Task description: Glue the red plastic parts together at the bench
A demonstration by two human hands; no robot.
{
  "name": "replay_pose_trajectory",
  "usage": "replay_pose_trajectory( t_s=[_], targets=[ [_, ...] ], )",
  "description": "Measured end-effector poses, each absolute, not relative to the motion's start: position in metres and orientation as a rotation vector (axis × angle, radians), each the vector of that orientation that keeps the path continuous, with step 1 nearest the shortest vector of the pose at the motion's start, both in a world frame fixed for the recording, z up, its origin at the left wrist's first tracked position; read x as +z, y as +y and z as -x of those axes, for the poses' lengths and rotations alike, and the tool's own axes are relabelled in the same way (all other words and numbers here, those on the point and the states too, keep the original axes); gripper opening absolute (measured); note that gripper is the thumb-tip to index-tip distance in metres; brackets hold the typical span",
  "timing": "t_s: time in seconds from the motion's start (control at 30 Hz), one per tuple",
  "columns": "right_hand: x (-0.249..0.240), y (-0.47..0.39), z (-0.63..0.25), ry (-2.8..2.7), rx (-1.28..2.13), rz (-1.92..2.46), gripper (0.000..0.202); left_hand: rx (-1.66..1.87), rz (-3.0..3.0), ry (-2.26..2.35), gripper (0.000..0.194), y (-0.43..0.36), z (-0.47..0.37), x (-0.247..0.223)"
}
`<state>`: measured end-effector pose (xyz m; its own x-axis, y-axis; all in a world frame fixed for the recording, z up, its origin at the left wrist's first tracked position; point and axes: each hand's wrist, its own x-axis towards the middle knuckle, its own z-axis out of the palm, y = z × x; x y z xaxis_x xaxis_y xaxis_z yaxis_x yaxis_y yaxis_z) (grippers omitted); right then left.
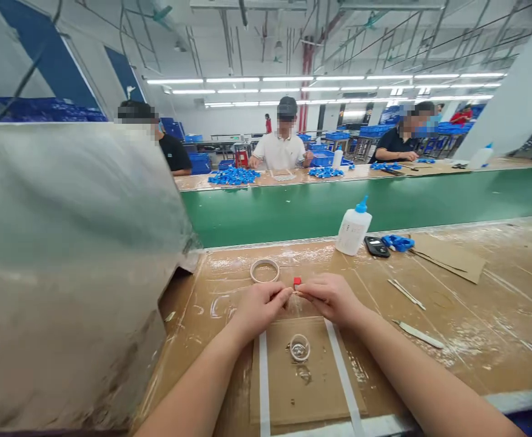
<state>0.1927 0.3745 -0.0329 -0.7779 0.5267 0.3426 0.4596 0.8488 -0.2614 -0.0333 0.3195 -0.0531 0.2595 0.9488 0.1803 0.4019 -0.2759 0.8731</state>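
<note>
My left hand [262,307] and my right hand [332,297] meet above the far edge of a cardboard sheet [277,388]. Both are closed in a pinch, fingertips almost touching. Whatever sits between them is too small to make out. Just beyond the fingertips shows a small red block [297,282]; whether they touch it I cannot tell. Behind my left hand lies a roll of tape [264,280]. A small round cup [306,357] with shiny bits inside stands on the cardboard, and a few more bits lie near it.
To the right are a squeeze bottle [353,230], a black device [377,247], blue pieces [397,243], thin sticks [406,294] and a pale knife-like tool [418,334]. A metal housing [74,273] blocks the left. A green belt [266,215] runs beyond, with several people seated across it.
</note>
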Motion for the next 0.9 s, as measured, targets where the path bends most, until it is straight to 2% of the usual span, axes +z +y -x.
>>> replay_pose_trajectory(
  t_s=[0.13,0.23,0.3,0.37,0.47,0.53,0.6,0.67,0.73,0.9],
  targets=[
    [-0.026,0.373,-0.198,-2.677,-0.296,0.464,0.025,0.786,-1.201,0.870,0.050,0.321,0.032,-0.056],
    [-0.024,0.372,-0.197,-2.662,-0.348,0.484,0.027,0.744,-1.160,0.818,0.051,0.324,0.036,-0.058],
    [-0.027,0.373,-0.194,-2.613,-0.060,0.618,0.025,0.825,-1.427,0.974,0.049,0.325,0.038,-0.058],
    [-0.035,0.376,-0.190,-2.486,0.435,0.779,0.027,0.915,-1.876,1.211,0.045,0.326,0.040,-0.057],
    [-0.049,0.383,-0.184,-2.231,1.137,0.911,0.043,0.901,-2.456,1.411,0.040,0.328,0.041,-0.058],
    [-0.056,0.385,-0.180,-2.150,1.406,0.930,0.054,0.951,-2.650,1.456,0.039,0.329,0.042,-0.060],
    [-0.060,0.383,-0.179,-2.154,1.497,0.932,0.060,1.020,-2.761,1.500,0.038,0.329,0.041,-0.062],
    [-0.060,0.382,-0.182,-2.216,1.376,0.945,0.059,0.980,-2.816,1.526,0.041,0.328,0.039,-0.064],
    [-0.063,0.388,-0.190,-2.345,1.048,0.918,0.052,0.870,-2.758,1.541,0.044,0.329,0.040,-0.065],
    [-0.084,0.427,-0.219,-2.557,0.281,0.550,0.026,0.739,-2.133,1.481,0.037,0.332,0.047,-0.063]
  ],
)
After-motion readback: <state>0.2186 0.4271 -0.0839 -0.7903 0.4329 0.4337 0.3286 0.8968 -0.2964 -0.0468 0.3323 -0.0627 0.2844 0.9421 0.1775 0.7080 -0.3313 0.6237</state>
